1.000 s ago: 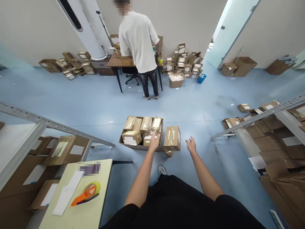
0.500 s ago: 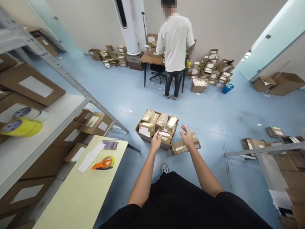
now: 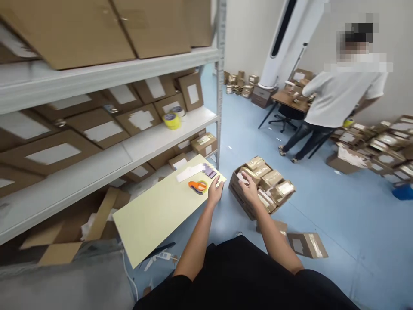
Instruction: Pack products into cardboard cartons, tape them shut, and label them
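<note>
My left hand (image 3: pixel 214 192) hovers by the right edge of the pale yellow table (image 3: pixel 155 217), fingers apart and holding nothing. Close to it on the table lie an orange tape dispenser (image 3: pixel 195 185), a phone (image 3: pixel 210 172) and a white strip of paper (image 3: pixel 189 173). My right hand (image 3: pixel 249 188) is also empty with its fingers spread. From my view it overlaps the near left side of an open carton (image 3: pixel 240 200) packed with several taped boxes (image 3: pixel 271 178); touch cannot be made out. Two more boxes (image 3: pixel 308 245) lie on the floor beside the carton.
Metal shelving (image 3: pixel 129 159) filled with labelled boxes stands at left, with yellow tape rolls (image 3: pixel 172 121) on one shelf. A person in a white shirt (image 3: pixel 338 94) stands at a brown desk (image 3: pixel 292 100). Piled boxes (image 3: pixel 387 146) line the right wall. A power strip (image 3: pixel 164 255) lies under the table.
My view has swung left, bringing the shelving and table toward the middle. Both hands stay raised and empty; the left now appears beside the table instead of over the carton.
</note>
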A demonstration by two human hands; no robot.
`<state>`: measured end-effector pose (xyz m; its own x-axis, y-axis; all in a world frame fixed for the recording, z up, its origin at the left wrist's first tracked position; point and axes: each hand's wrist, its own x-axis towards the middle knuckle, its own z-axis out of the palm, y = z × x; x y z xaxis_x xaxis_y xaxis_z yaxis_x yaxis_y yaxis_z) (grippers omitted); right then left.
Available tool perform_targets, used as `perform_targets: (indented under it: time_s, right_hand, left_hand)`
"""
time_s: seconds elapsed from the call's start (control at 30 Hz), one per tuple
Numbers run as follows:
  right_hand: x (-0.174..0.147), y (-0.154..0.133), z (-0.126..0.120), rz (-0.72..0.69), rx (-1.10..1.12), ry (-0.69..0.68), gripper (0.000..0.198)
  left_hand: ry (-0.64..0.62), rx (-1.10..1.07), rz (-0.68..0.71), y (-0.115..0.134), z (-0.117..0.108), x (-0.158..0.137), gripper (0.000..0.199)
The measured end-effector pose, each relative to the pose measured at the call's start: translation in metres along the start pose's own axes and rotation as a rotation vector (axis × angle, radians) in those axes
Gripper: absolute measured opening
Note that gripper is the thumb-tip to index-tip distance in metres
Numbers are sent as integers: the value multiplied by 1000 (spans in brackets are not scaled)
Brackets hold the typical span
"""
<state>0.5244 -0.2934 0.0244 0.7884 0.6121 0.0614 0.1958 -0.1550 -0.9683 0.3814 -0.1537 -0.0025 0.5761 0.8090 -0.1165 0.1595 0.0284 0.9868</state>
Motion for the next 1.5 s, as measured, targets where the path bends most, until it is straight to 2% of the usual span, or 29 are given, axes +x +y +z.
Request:
perform_targets:
  time_s: [0.17,0.3,0.4,0.47,0.57,0.73,0.93,1.0,1.13,1.23,1.33,1.4,1.5]
  right_hand:
    - [-3,-22,110,-58,-22,-174,54]
    - [-10,-32,186,-116,-48,-290,50]
    - [-14,-29,228,-159,-105,-344,50]
    - [-14,-20,247,-181,-146,-365,50]
    - [-8,1,261,-186,-215,-370,50]
    - [19,46,272,-143,-473,-417,45]
    - [38,106,297,54,-750,-653,29]
    - [33,125,303,68,-822,-723,33]
    - [18,152,312,39,-956,-795,54]
    - [20,160,323,116,-918,-747,59]
    - [32,156,332,242,-755,-698,51]
    - [41,152,331,243,-669,-697,43]
    - [52,143,314,192,-565,-683,37]
  left_hand:
    - [170,-30,-17,-12,-108,-2,54]
    - [284,-63,-7,-25,-184,-10,53]
    - [332,-64,-29,-37,-225,-18,51]
    - [344,-65,-57,-45,-241,-21,50]
    - [324,-69,-126,-62,-249,-21,50]
    - [235,-81,-247,-103,-242,-23,48]
    - [240,-90,-410,-138,-236,-47,51]
    - [248,-110,-467,-143,-238,-56,52]
    - [328,-129,-536,-147,-244,-72,54]
    - [366,-114,-565,-145,-244,-79,58]
    - [389,-87,-575,-141,-240,-80,58]
    - [396,-83,-571,-138,-236,-78,57]
    - [396,-106,-556,-134,-225,-72,57]
